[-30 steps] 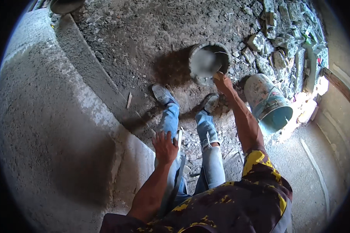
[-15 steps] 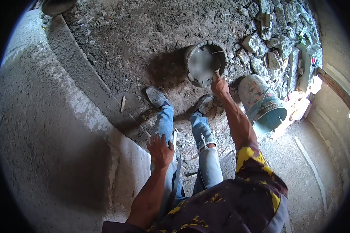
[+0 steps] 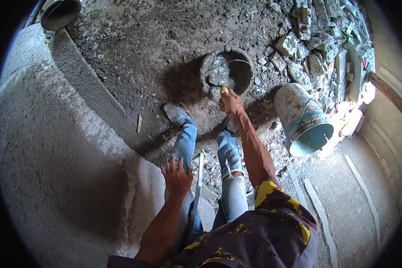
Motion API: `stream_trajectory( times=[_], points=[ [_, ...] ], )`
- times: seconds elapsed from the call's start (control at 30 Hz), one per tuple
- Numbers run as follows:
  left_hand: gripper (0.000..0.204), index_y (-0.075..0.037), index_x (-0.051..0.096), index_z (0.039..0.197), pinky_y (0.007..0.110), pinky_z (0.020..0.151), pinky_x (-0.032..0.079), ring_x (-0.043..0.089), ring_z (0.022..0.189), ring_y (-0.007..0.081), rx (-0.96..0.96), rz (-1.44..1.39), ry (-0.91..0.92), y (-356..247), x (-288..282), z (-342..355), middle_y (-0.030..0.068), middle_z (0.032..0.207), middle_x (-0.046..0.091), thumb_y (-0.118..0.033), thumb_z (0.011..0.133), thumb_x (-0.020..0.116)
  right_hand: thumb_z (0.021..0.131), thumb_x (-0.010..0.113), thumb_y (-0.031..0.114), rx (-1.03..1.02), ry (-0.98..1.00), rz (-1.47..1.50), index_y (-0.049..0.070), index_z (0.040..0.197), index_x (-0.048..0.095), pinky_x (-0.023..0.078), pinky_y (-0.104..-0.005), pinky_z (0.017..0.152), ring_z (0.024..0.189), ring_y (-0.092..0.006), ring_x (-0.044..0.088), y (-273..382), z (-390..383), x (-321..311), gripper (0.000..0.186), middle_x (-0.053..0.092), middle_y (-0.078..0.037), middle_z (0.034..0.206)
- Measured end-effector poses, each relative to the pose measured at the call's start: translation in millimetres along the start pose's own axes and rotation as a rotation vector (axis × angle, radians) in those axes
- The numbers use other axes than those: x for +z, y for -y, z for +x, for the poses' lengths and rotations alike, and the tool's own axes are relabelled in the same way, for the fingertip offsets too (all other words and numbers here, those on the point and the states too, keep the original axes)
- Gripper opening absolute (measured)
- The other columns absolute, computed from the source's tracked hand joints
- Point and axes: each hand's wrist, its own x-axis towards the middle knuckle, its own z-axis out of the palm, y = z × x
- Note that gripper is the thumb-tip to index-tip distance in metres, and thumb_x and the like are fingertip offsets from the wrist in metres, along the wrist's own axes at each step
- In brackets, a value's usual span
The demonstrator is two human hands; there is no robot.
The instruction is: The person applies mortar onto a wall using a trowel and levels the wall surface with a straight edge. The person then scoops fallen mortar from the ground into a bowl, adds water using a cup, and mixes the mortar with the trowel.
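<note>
My right hand (image 3: 231,103) is closed round the yellowish handle of a trowel (image 3: 224,90) at the near rim of a mortar-crusted bucket (image 3: 249,80). The trowel's blade dips inside and is partly lost in wet grey mortar (image 3: 219,69), which looks shiny and heaped on the bucket's left side. A thin wire handle crosses the bucket's opening. My left hand (image 3: 177,175) rests on my left knee in torn blue jeans, fingers spread and holding nothing.
A paint-stained bucket (image 3: 299,111) lies tipped on its side at the right. Broken masonry (image 3: 317,67) is piled behind it. A low concrete ledge (image 3: 67,147) runs along the left, and another dark container (image 3: 60,15) stands far left. Between my legs is a long flat metal strip (image 3: 200,174).
My right hand has swung left with the trowel, along the bucket's near rim. The mortar inside now looks stirred up and glossy. My left hand stays on the knee; the view has shifted slightly.
</note>
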Motion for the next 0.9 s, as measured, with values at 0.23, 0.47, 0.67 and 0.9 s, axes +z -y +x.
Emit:
stream_trajectory(
  times=[0.23, 0.47, 0.67, 0.9],
  points=[
    [0.044, -0.008, 0.057, 0.113, 0.050, 0.104, 0.023, 0.039, 0.122, 0.0330, -0.051, -0.024, -0.023, 11, 6, -10, 0.0154, 0.122, 0.050, -0.032, 0.076, 0.056, 0.086, 0.052, 0.025, 0.112, 0.063, -0.176, 0.008, 0.110, 0.055, 0.041, -0.0255, 0.044, 0.052, -0.0122, 0.050, 63, -44, -37, 0.030, 0.055, -0.005, 0.070],
    [0.040, -0.007, 0.057, 0.110, 0.051, 0.100, 0.028, 0.044, 0.116, 0.0342, -0.060, -0.043, -0.004, 19, -14, -7, 0.0152, 0.116, 0.052, -0.027, 0.076, 0.060, 0.078, 0.052, 0.019, -0.127, -0.040, -1.778, 0.001, 0.107, 0.053, 0.050, -0.0475, 0.072, 0.089, -0.0394, 0.061, 114, -31, -37, 0.034, 0.062, -0.025, 0.092],
    [0.043, -0.007, 0.056, 0.112, 0.051, 0.102, 0.024, 0.040, 0.119, 0.0348, -0.083, -0.099, 0.025, 23, -10, -1, 0.0157, 0.121, 0.049, -0.030, 0.076, 0.059, 0.079, 0.053, 0.020, 0.082, 0.061, -1.217, 0.002, 0.094, 0.057, 0.048, -0.0381, 0.057, 0.072, -0.0265, 0.062, 46, 10, -33, 0.024, 0.060, -0.016, 0.074],
    [0.043, -0.006, 0.055, 0.113, 0.051, 0.101, 0.024, 0.040, 0.118, 0.0345, -0.048, -0.101, 0.061, 31, -14, 7, 0.0149, 0.120, 0.049, -0.029, 0.077, 0.057, 0.084, 0.058, 0.027, 0.010, 0.207, -0.399, 0.005, 0.099, 0.053, 0.036, -0.0228, 0.041, 0.048, -0.0087, 0.045, -12, -1, -16, 0.026, 0.050, 0.000, 0.065]
  ],
)
